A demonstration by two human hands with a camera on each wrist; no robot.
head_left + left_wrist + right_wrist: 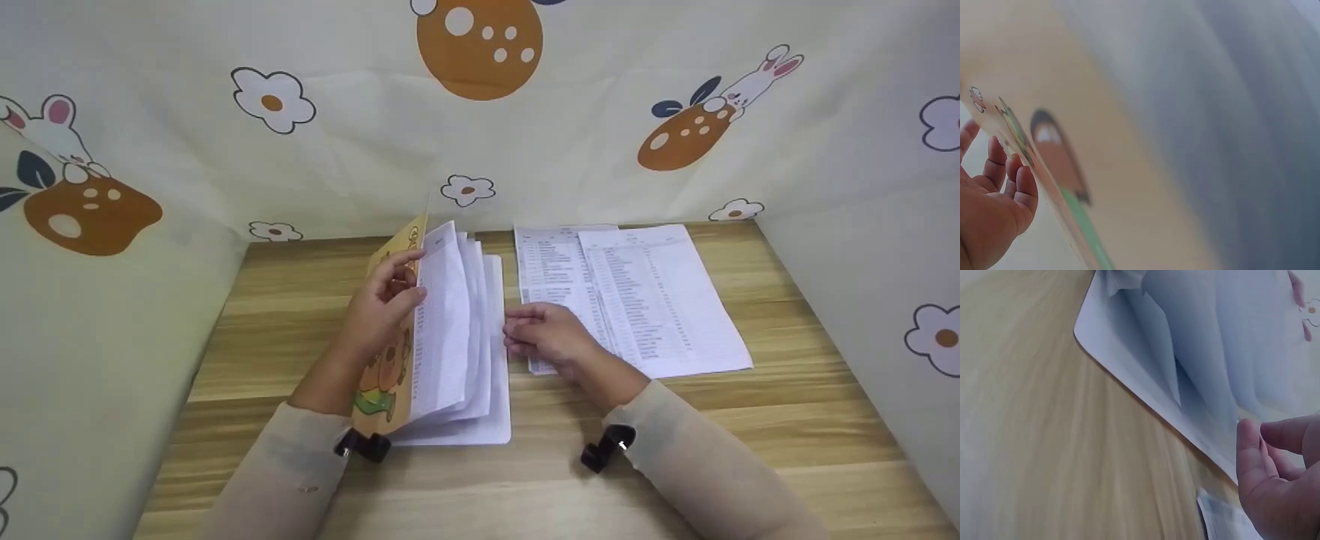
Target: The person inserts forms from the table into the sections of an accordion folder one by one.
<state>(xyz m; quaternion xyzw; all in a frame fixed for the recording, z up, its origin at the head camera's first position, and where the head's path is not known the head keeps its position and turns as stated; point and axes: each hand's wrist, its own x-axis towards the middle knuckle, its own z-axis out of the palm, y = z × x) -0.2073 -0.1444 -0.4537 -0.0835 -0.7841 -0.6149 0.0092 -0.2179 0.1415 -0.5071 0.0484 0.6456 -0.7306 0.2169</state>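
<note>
We have a booklet [448, 322] on the worktop [262, 330], just left of centre in the head frame. Orange-yellow cartoon cover [394, 360] tilted up on the left, pages fanned, bottom layer flat with rounded corners. The top page carries a column of print along its left side.

Left hand [375, 307]: fingers curled at the cover's edge with the thumb on the page side; we read that as gripping the booklet. The left wrist view has the cover and blurred pages filling most of the frame, fingers at lower left.

Right hand [551, 334]: fingers bent, thumb and index tips close together, right by the booklet's right edge. We can't tell if they pinch any paper.

Right of centre, two overlapping printed sheets [667, 300] lie on the worktop, right forearm over their lower part. Light sleeves [285, 465] on both arms, a small black device [364, 444] at each wrist. Backdrop fabric [360, 165] up top: rabbits, oranges, flowers.
</note>
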